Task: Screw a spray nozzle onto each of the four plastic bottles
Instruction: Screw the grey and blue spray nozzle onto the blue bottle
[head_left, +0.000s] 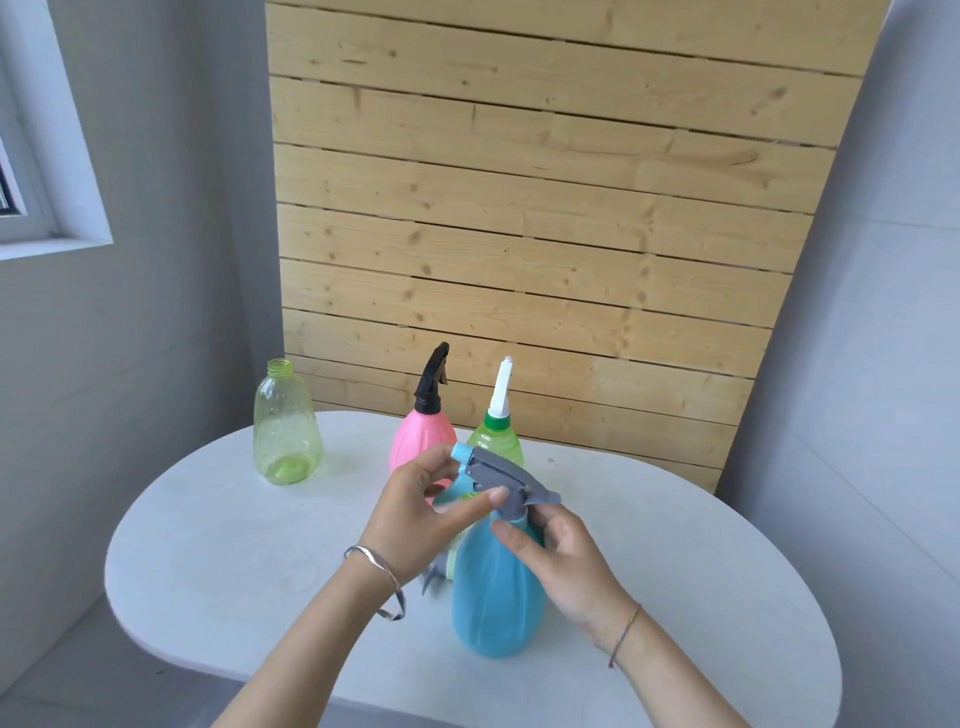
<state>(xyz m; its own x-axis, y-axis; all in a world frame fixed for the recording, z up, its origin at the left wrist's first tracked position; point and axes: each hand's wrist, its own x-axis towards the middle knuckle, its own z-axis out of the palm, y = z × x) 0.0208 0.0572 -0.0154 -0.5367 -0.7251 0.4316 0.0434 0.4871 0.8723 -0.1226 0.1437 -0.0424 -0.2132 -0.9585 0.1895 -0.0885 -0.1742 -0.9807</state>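
Tabletop (701, 597): left hand (415, 514) grips nozzle (498, 475), right hand (566, 561) bottle (493, 603).

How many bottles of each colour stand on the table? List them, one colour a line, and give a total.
Green: 2, the bare bottle and the white-nozzle bottle
Pink bottle: 1
Blue bottle: 1
Total: 4
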